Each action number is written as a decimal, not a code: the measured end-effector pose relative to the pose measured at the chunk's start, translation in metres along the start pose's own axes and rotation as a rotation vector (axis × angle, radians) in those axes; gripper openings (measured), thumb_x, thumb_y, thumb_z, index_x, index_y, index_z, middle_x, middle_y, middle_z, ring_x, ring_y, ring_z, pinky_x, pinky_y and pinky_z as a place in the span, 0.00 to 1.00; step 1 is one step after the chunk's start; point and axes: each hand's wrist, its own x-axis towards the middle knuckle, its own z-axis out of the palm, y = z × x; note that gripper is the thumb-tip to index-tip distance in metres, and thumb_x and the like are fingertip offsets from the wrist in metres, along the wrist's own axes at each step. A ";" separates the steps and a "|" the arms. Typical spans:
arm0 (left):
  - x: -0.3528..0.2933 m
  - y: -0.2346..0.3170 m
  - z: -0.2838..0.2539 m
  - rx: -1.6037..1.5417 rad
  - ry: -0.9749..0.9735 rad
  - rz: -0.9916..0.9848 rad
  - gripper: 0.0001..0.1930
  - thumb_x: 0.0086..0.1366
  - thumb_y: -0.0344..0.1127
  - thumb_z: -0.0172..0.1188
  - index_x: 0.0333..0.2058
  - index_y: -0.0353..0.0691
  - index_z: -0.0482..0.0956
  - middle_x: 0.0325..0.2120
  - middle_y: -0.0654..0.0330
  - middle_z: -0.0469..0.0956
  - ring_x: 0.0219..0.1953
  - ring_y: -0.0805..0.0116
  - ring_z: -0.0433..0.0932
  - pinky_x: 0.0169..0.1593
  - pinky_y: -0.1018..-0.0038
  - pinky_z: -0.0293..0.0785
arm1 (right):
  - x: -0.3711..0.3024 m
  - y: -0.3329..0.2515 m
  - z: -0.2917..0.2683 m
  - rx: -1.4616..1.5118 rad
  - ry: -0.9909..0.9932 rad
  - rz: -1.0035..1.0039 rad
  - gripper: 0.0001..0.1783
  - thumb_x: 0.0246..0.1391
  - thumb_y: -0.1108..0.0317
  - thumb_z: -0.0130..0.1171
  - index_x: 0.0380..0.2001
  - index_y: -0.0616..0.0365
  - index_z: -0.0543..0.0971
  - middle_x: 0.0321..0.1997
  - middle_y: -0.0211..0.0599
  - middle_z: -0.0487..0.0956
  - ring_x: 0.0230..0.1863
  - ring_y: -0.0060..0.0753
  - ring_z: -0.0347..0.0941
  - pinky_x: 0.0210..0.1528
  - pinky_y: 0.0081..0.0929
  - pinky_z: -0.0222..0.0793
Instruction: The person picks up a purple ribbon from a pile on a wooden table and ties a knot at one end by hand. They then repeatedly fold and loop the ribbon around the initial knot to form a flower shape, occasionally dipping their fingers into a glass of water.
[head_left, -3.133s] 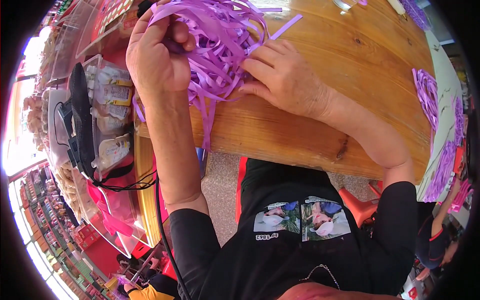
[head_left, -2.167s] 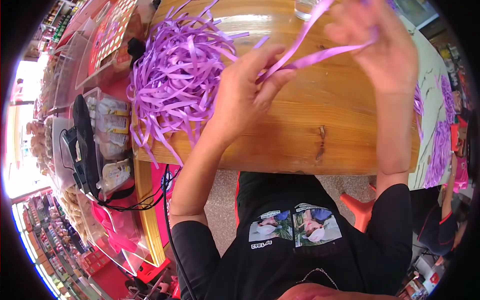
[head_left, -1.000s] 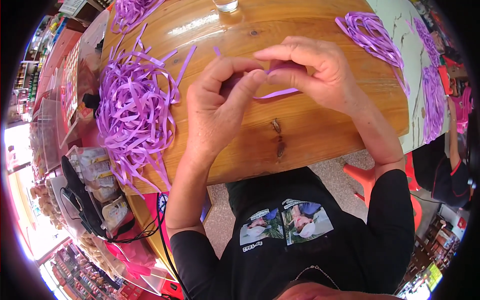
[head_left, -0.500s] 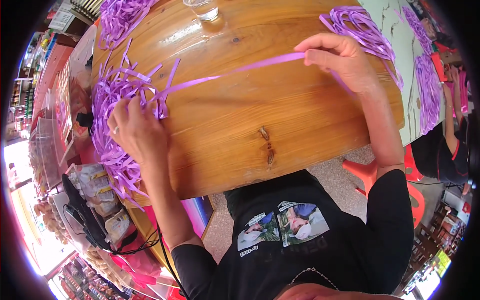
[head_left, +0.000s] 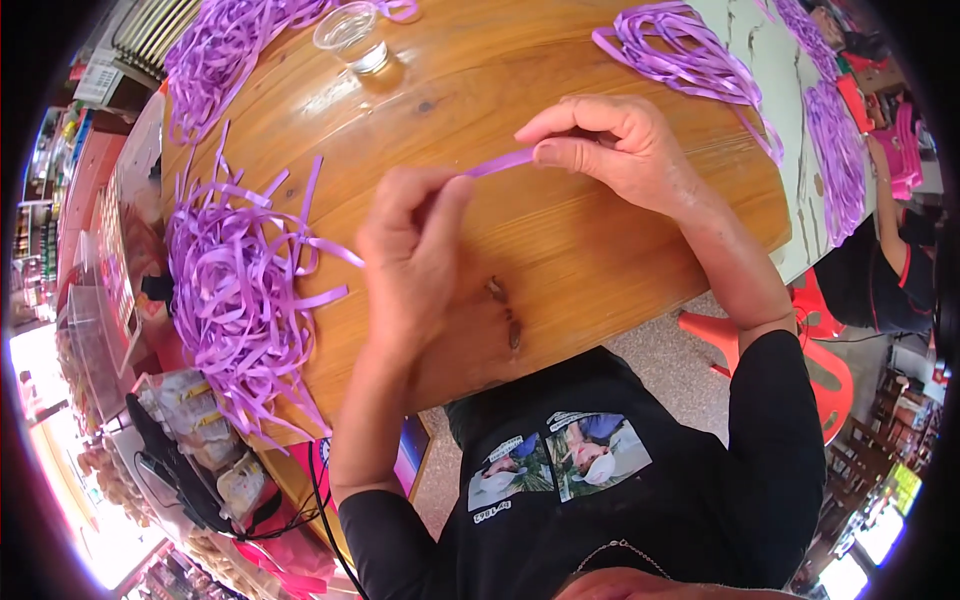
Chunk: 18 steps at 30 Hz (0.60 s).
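Note:
A narrow purple ribbon [head_left: 500, 161] stretches a short way between my two hands over the wooden table. My left hand [head_left: 408, 250] is closed, thumb and forefinger pinching the ribbon's left part. At its other end my right hand [head_left: 625, 150] holds the ribbon by the thumb, forefinger reaching out above; the exact grip is partly hidden. Left of my left hand lies a tangled heap of purple ribbons [head_left: 240, 290] along the table's left edge. One loose strand from it runs toward my left wrist.
A clear plastic cup [head_left: 352, 38] stands at the far side of the wooden table [head_left: 590, 250]. More ribbon lies in a far-left pile [head_left: 222, 58] and a far-right bundle [head_left: 680, 52]. A red stool [head_left: 825, 375] and another person's arm [head_left: 888, 215] are at the right.
My left hand has left the ribbon heap and moved right, near my right hand. My right hand has come left and slightly down; the ribbon span between them is much shorter.

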 end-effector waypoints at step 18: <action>0.002 -0.005 0.037 -0.145 -0.031 0.131 0.09 0.57 0.22 0.57 0.38 0.34 0.75 0.26 0.59 0.70 0.26 0.72 0.68 0.32 0.78 0.65 | -0.003 0.005 0.011 0.265 0.027 0.087 0.06 0.54 0.73 0.57 0.35 0.62 0.77 0.29 0.27 0.76 0.28 0.15 0.70 0.31 0.13 0.67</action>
